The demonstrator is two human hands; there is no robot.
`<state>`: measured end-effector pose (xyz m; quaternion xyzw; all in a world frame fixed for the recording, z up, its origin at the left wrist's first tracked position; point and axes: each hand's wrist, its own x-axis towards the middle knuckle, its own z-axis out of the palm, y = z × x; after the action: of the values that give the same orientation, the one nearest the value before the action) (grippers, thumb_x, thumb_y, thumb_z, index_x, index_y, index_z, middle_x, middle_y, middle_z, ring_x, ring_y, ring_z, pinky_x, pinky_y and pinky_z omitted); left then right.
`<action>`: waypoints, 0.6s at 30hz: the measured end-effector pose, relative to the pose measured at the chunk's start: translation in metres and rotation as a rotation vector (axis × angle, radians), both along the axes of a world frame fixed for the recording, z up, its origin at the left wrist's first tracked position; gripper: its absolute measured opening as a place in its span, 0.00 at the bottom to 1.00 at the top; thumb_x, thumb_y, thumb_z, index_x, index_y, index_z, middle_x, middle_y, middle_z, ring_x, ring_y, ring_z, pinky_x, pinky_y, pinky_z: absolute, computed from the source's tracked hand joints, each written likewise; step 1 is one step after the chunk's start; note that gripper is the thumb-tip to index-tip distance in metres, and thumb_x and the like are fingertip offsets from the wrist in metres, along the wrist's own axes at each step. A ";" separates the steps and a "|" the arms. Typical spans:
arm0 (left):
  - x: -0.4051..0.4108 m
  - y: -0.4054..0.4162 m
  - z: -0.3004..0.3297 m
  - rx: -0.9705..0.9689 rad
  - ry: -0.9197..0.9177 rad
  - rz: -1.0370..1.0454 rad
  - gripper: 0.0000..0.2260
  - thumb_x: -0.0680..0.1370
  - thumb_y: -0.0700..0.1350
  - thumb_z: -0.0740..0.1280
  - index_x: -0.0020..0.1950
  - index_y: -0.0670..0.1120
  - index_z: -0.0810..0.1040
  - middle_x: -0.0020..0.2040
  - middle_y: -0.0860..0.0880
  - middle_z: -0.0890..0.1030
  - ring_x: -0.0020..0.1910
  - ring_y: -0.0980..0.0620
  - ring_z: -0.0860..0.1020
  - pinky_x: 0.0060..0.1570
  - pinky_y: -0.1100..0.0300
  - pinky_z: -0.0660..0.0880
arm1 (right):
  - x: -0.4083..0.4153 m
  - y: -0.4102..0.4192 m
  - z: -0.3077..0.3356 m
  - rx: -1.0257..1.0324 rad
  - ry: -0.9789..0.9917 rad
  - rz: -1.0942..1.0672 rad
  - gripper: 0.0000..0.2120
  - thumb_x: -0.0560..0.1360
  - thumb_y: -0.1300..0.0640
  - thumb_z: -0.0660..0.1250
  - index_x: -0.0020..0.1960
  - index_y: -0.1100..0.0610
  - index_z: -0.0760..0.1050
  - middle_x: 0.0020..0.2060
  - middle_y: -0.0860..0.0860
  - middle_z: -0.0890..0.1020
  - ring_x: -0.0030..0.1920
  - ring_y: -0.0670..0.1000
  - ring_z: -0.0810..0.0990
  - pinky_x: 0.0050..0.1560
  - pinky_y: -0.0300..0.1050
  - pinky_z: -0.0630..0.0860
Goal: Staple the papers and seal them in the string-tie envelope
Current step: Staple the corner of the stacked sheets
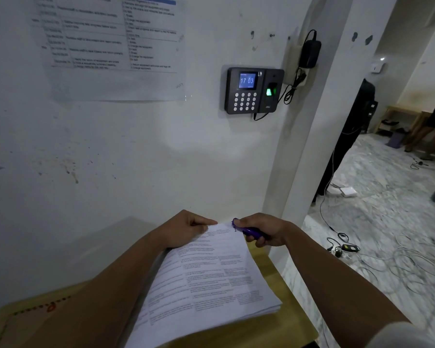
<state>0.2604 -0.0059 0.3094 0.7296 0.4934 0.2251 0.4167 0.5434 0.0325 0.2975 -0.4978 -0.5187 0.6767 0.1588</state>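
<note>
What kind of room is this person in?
Probably an office or workplace. A clock-in machine with a keypad and finger scanner hangs on the wall, a printed schedule is taped up beside it, and the hands are stapling a stack of papers over a small wooden table.

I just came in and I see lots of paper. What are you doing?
A person is stapling a stack of papers at a small wooden table by the wall. The left hand holds the stack's far edge, and the right hand grips a purple stapler at the far corner of the pages. The envelope lies on the table to the left, partly under the left arm, with nothing put in it yet.
</note>
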 end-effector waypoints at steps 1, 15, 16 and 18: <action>0.003 0.003 -0.001 -0.004 -0.002 0.000 0.13 0.83 0.41 0.65 0.66 0.52 0.82 0.62 0.57 0.83 0.60 0.64 0.80 0.61 0.70 0.75 | 0.003 0.003 -0.001 0.019 -0.019 -0.009 0.20 0.69 0.44 0.78 0.50 0.59 0.83 0.42 0.53 0.77 0.34 0.46 0.71 0.25 0.35 0.60; 0.039 0.026 -0.053 -0.108 -0.015 0.053 0.13 0.84 0.40 0.64 0.65 0.52 0.83 0.57 0.59 0.85 0.55 0.66 0.82 0.57 0.71 0.76 | 0.029 0.030 -0.050 0.094 -0.134 -0.018 0.19 0.73 0.48 0.77 0.51 0.64 0.84 0.35 0.53 0.78 0.32 0.47 0.74 0.27 0.38 0.64; 0.040 0.028 -0.059 -0.107 -0.015 0.067 0.14 0.84 0.40 0.64 0.65 0.52 0.83 0.57 0.58 0.85 0.55 0.66 0.82 0.56 0.72 0.76 | 0.028 0.032 -0.057 0.072 -0.129 -0.033 0.21 0.72 0.46 0.77 0.53 0.64 0.84 0.37 0.54 0.78 0.34 0.47 0.74 0.27 0.38 0.66; 0.040 0.031 -0.072 -0.114 -0.004 0.072 0.14 0.84 0.42 0.64 0.65 0.56 0.83 0.57 0.55 0.86 0.54 0.63 0.83 0.57 0.67 0.77 | 0.027 0.037 -0.071 0.019 -0.114 -0.068 0.26 0.72 0.43 0.77 0.57 0.64 0.83 0.39 0.55 0.79 0.34 0.48 0.75 0.27 0.39 0.67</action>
<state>0.3004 0.0246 0.2373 0.6860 0.5305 0.2131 0.4500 0.5706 0.0694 0.2265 -0.5516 -0.5159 0.6365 0.1566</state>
